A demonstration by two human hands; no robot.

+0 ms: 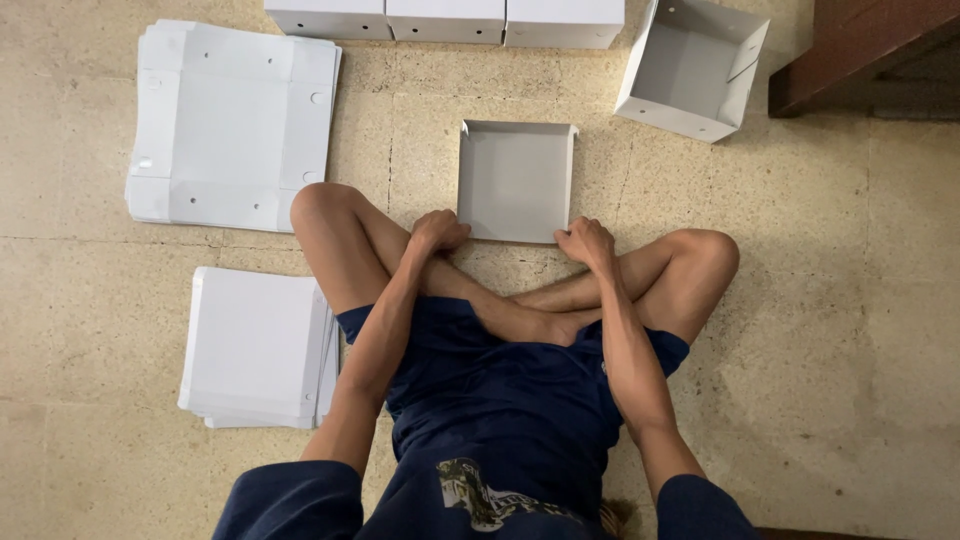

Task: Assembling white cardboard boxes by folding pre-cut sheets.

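A half-folded white cardboard box lies open on the floor just beyond my crossed legs, with three walls raised. My left hand presses on its near left corner with curled fingers. My right hand grips the near right corner of the same box. Both hands sit at the box's near edge, where the front flap is not visible.
A stack of flat unfolded white box blanks lies at far left, and a second stack of white sheets beside my left knee. Three finished boxes line the top edge. An open box sits far right, near dark wooden furniture.
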